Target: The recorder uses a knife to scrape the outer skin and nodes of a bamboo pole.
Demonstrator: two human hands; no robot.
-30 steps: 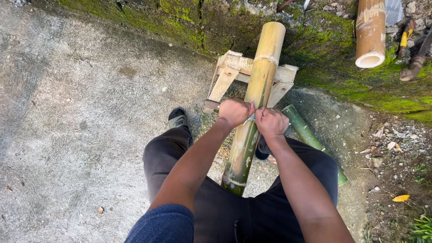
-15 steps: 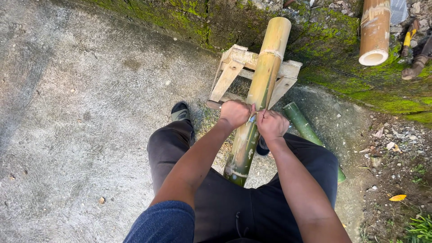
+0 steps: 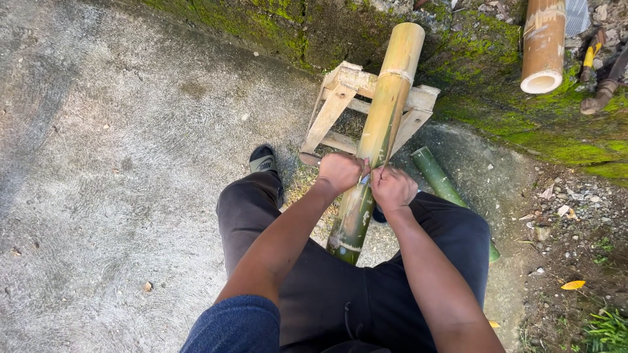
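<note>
Gripping a blade across the bamboo pole (image 3: 378,140), your left hand (image 3: 340,172) and right hand (image 3: 391,188) are both fisted shut. The pole passes between your knuckles, its far part resting on the wooden stand (image 3: 340,104) beyond your fingers.

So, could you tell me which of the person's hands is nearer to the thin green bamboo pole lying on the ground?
Right. The right hand grips the blade on the big pole just beside the green bamboo pole; the left hand is on the far side.
</note>
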